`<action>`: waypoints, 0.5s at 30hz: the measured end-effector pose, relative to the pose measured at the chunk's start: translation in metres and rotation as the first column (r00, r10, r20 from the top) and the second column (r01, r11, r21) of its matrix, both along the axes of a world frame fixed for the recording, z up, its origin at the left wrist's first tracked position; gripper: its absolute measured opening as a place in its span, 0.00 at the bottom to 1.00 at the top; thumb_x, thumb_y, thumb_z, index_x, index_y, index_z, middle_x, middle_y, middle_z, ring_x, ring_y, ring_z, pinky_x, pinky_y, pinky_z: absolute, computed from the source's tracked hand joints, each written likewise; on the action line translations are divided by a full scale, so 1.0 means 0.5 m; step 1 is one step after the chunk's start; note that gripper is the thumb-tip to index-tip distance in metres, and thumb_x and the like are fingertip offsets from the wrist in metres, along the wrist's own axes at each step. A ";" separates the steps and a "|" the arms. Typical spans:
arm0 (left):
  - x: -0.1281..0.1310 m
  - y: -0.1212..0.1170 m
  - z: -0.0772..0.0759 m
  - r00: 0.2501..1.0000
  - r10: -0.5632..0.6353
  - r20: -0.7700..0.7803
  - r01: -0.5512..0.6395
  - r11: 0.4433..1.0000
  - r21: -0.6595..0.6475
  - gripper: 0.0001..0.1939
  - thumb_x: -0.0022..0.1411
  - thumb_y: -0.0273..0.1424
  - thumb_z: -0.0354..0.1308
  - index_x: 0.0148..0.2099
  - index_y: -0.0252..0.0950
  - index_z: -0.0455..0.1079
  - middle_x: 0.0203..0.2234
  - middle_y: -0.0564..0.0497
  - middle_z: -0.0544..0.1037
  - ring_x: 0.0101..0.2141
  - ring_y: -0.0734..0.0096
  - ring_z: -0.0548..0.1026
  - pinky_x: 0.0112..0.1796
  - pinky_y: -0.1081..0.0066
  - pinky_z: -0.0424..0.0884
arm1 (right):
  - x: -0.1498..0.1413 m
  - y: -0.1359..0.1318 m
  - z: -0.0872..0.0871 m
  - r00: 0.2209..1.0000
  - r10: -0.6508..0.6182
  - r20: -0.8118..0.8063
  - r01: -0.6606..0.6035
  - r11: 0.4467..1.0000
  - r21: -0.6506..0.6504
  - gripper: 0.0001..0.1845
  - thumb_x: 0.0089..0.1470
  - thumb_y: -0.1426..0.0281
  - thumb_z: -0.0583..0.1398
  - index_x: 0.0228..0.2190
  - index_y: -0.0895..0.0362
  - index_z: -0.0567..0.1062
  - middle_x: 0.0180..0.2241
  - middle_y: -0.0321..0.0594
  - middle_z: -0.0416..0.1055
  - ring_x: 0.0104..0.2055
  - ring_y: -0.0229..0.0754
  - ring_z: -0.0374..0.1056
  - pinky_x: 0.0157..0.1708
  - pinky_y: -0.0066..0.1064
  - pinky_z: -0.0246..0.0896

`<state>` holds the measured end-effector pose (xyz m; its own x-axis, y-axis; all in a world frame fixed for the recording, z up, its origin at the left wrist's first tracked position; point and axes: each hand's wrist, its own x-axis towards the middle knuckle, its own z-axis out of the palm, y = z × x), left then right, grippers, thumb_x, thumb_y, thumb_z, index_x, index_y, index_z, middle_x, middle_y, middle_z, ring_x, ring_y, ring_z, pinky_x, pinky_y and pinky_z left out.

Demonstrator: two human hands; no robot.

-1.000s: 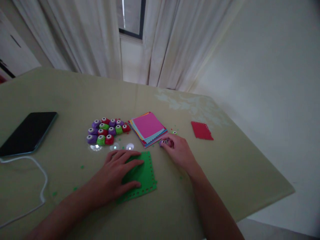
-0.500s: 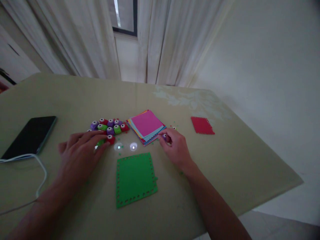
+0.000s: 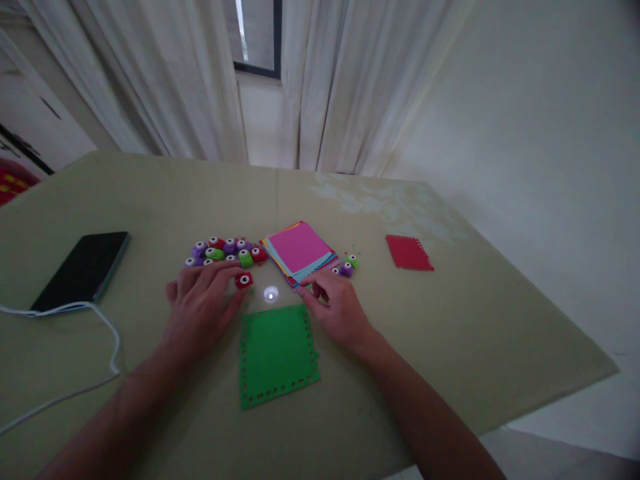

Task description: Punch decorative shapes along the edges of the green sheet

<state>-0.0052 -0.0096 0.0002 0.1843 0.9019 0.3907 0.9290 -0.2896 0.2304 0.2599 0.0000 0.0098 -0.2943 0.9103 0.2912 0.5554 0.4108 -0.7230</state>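
Observation:
My left hand (image 3: 203, 307) rests low over the table, thumb and index finger closed round a small red one-eyed piece (image 3: 244, 280). Just behind its fingers lies a cluster of similar red, purple and green eyed pieces (image 3: 215, 254), partly hidden by the hand. My right hand (image 3: 337, 310) is at the near corner of a stack of coloured sheets (image 3: 297, 250), pink on top. Its thumb and index finger are slightly apart, with nothing visible between them. Beyond its knuckles sit a purple eyed piece (image 3: 346, 269) and a green one (image 3: 353, 260).
A green sheet with holes along its edges (image 3: 280, 357) lies in front of both hands. Farther right is a red sheet (image 3: 407, 253) with a similar edge. A dark tablet (image 3: 83, 270) and a white cable (image 3: 113, 340) lie on the left. Curtains (image 3: 190, 80) hang behind the table.
My right hand has let go of the purple piece beside the stack and moved left and nearer. My left hand has shifted right with the red piece. The view has turned slightly left.

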 end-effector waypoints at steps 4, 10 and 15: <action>0.026 -0.030 -0.002 0.971 -0.191 0.145 0.176 0.979 0.105 0.11 0.72 0.39 0.59 0.52 0.40 0.72 0.42 0.47 0.85 0.43 0.53 0.80 0.47 0.56 0.66 | -0.014 -0.014 0.001 0.950 0.085 -0.300 -0.187 0.927 -0.327 0.23 0.58 0.59 0.71 0.51 0.57 0.78 0.36 0.39 0.77 0.29 0.37 0.67 0.28 0.28 0.61; 0.071 -0.074 -0.001 0.918 -0.332 0.219 0.281 0.931 0.234 0.09 0.71 0.36 0.61 0.50 0.41 0.70 0.43 0.47 0.84 0.43 0.57 0.80 0.47 0.59 0.72 | -0.037 -0.038 0.001 0.869 0.142 -0.473 -0.335 0.873 -0.354 0.21 0.55 0.60 0.73 0.47 0.56 0.80 0.39 0.41 0.80 0.38 0.42 0.75 0.40 0.33 0.70; 0.063 -0.063 -0.009 0.961 -0.204 0.186 0.213 0.977 -0.028 0.28 0.70 0.51 0.59 0.64 0.41 0.64 0.50 0.43 0.80 0.48 0.49 0.78 0.49 0.51 0.72 | -0.006 -0.012 0.021 0.838 -0.002 -0.546 -0.225 0.910 -0.349 0.19 0.56 0.60 0.72 0.47 0.53 0.78 0.44 0.42 0.80 0.45 0.45 0.77 0.42 0.36 0.72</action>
